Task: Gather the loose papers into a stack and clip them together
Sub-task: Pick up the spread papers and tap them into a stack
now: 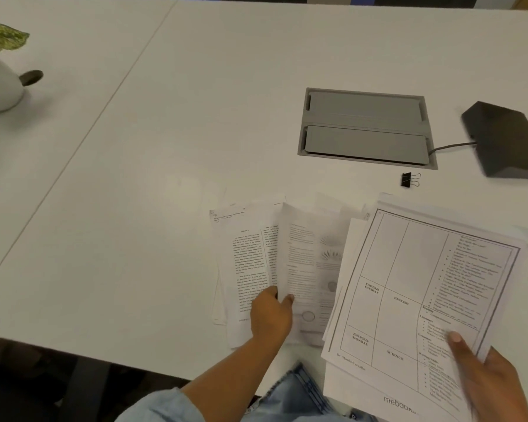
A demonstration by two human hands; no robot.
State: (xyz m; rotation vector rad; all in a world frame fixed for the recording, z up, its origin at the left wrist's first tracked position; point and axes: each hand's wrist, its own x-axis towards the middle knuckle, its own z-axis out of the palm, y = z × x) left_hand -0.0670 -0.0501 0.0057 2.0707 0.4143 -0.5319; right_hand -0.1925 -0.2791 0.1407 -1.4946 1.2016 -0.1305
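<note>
The white counter (165, 147) carries the work; a grey cable hatch (366, 126) is set into it well beyond both hands. The gathering step is in hand, and it is judged to be partly done.

A collected bundle of papers (415, 293), topped by a ruled timetable sheet, is held in the right hand (488, 382). The grip there is closed on the bundle's near corner, with the thumb pressed on the top sheet; the bundle is raised off the counter at its near end and overhangs the counter edge.

The loose sheets (256, 263) lie fanned on the counter, just to the left of the bundle and partly under it. The left hand (270, 318) is laid on them, with the grip pinched on the near edge of one printed sheet (311, 269), which is lifted slightly.

The binder clip (409, 180) lies untouched beyond the bundle, near the hatch.

The next move is judged to call for the pinched sheet and those under it to be drawn rightward onto the bundle, and the edges squared before the clip is fetched.
</note>
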